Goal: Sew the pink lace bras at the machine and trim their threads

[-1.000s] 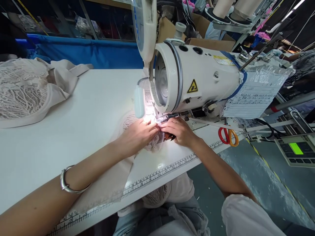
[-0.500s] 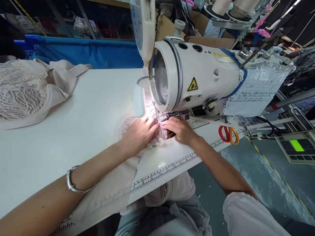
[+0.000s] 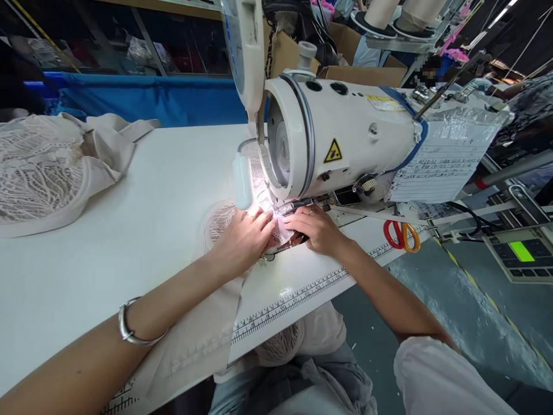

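A white sewing machine [image 3: 345, 132] stands over the table, its lamp lighting the needle area. Under it lies pale lace fabric [image 3: 219, 220], spread to the left and running down over the table's front edge. My left hand [image 3: 244, 239] presses on the lace with bent fingers, left of the needle area. Close by on the right, my right hand [image 3: 314, 227] has its fingertips closed on the same fabric, beside the presser foot. The needle itself is lost in the glare and behind my fingers.
A heap of pale lace garments [image 3: 43, 173] sits on the table's left. Scissors with red and orange handles [image 3: 401, 235] hang near the right edge. A ruler strip [image 3: 285, 308] follows the front edge. A control box [image 3: 522, 253] is at right; more lace fabric [image 3: 280, 343] lies on my lap.
The view has shifted slightly. My hands stay by the needle area, with only a small movement of the left hand and the lace under it.
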`<state>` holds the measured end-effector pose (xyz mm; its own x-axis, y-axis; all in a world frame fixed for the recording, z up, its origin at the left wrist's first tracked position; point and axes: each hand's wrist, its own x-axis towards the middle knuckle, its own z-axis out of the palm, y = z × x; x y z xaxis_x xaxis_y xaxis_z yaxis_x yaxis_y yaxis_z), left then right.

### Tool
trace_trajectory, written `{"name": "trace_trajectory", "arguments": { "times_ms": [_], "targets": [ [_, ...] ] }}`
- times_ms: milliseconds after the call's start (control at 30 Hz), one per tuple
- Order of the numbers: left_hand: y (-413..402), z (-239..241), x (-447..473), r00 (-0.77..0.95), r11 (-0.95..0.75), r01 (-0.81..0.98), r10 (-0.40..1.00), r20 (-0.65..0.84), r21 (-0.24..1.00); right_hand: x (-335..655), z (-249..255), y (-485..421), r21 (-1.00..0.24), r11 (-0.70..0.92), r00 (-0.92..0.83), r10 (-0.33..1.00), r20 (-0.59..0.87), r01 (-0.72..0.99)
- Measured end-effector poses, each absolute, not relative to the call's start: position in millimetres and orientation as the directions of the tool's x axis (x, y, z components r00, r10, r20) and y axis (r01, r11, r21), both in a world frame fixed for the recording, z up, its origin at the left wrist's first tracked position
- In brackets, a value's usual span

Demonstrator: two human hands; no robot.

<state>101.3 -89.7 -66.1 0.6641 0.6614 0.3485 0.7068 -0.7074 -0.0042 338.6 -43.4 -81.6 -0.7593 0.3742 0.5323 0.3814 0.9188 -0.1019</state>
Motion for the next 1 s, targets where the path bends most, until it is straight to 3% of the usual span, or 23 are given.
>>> {"name": "trace_trajectory", "arguments": {
  "times_ms": [200, 333, 567, 1000],
  "targets": [
    [-93.2, -68.3, 107.0, 0.783, -0.819, 0.573, 0.555, 0.282, 0.024, 340.7, -82.8, -42.6, -0.101, 0.904, -0.751, 0.404, 0.523, 0.416],
    [-93.0, -71.5, 105.3, 0.749, -0.778, 0.628, 0.606, 0.267, 0.003, 341.6, -79.5, -45.6, -0.124, 0.893, -0.747, 0.433, 0.504, 0.433],
    [-85.7, -75.4, 99.5, 0.714, -0.773, 0.624, 0.622, 0.322, 0.110, 342.6, -79.6, -43.9, -0.139, 0.900, -0.748, 0.422, 0.512, 0.413],
    [-65.6, -67.7, 85.8, 0.658, -0.720, 0.631, 0.694, 0.293, 0.288, 342.6, -85.9, -40.8, -0.227, 0.892, -0.749, 0.452, 0.485, 0.391]
  ]
}}
